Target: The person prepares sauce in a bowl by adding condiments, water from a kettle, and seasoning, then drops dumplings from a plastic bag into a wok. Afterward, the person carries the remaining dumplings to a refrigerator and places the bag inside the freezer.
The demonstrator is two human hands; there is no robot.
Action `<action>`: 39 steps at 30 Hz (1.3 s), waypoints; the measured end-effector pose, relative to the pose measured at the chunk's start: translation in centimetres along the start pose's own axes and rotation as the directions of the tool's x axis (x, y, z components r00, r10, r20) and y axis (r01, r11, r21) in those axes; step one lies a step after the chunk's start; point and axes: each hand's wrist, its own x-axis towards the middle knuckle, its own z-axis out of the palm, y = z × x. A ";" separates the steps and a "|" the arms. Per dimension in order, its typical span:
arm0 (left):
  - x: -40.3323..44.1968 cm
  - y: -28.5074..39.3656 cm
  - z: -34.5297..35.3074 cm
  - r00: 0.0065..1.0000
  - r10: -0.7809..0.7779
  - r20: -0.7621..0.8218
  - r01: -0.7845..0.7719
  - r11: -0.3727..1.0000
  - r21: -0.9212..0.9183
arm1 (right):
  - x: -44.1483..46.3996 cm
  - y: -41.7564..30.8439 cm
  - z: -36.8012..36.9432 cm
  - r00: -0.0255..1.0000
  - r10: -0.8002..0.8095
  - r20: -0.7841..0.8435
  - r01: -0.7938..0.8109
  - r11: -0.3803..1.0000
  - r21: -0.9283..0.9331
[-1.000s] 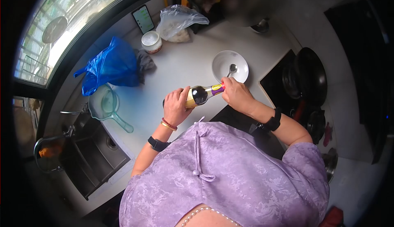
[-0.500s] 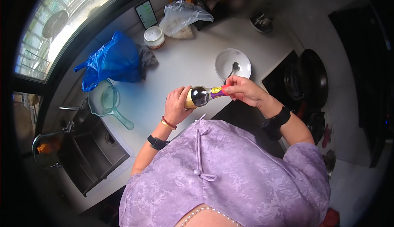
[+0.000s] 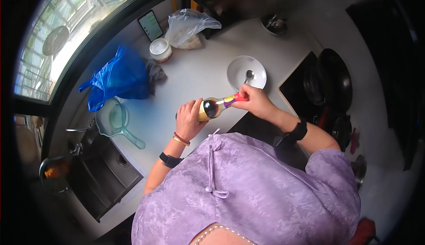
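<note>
A glass bottle of dark liquid (image 3: 211,108), probably a sauce, lies tilted across the front of my body. Its neck, with a purple and yellow label, points right and slightly up. My left hand (image 3: 190,115) is wrapped round the body of the bottle. At the other end, the fingers of my right hand (image 3: 255,103) pinch the red cap (image 3: 240,97), which sits on the neck. Just beyond my right hand stands a white bowl (image 3: 258,70) with a metal spoon (image 3: 249,74) resting in it.
To the left are a blue plastic bag (image 3: 117,79), a teal ladle-shaped strainer (image 3: 130,135) and a dark sink (image 3: 105,178). At the back stand a phone (image 3: 150,26), a white-lidded tub (image 3: 160,48) and a clear bag (image 3: 188,28). A black pan (image 3: 338,83) sits on the right-hand hob.
The bottle has shifted slightly left and its neck tilts up a little more. My right hand has turned at the cap, its fingers curled closer. The whole view has shifted slightly.
</note>
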 end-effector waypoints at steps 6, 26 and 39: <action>-0.1 -0.9 1.0 0.982 -0.147 0.114 0.159 0.983 -0.096 | -0.3 1.6 0.9 0.919 -0.161 -0.360 0.184 0.982 0.030; 3.0 -0.7 2.1 0.898 -0.262 0.354 0.275 0.961 0.013 | -0.9 14.6 3.8 0.726 -0.155 -0.670 0.036 0.982 -0.188; 4.4 0.2 2.7 0.843 -0.315 0.436 0.281 0.949 0.142 | -3.2 14.2 0.7 0.551 -0.106 -0.827 0.100 0.993 -0.061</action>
